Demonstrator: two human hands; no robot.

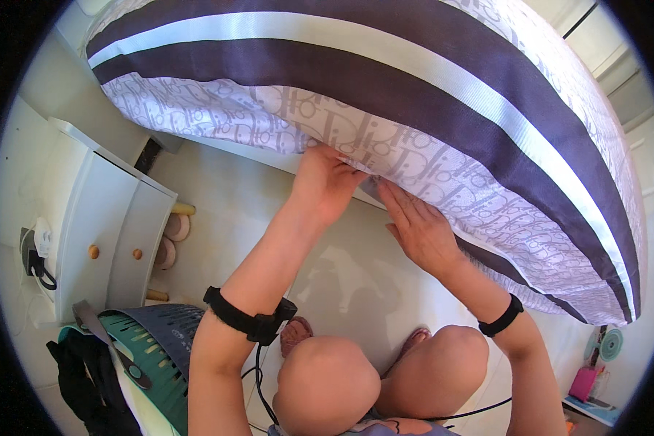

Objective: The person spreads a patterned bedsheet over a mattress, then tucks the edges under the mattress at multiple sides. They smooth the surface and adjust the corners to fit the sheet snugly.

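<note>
Patterned bedding [370,125], white-grey with repeated lettering and dark and white satin bands, covers the bed's rounded side. At its lower edge my left hand [327,182] pinches the cloth, with some fingertips hidden in the folds. Just to the right, my right hand [419,226] lies against the same edge, its fingers extended and pointing toward my left hand. Its fingertips are partly tucked at the hem, so whether they grip cloth is hidden. A strip of pale bed base [250,155] shows beneath the hem.
At left stands a white bedside cabinet [95,218] with round wooden knobs; slippers [171,240] lie beside it. A green-and-grey plastic basket [152,332] with dark cloth [87,376] is near my left elbow. A black cable [259,376] hangs from my left armband. Glossy tiles [338,272] cover the floor.
</note>
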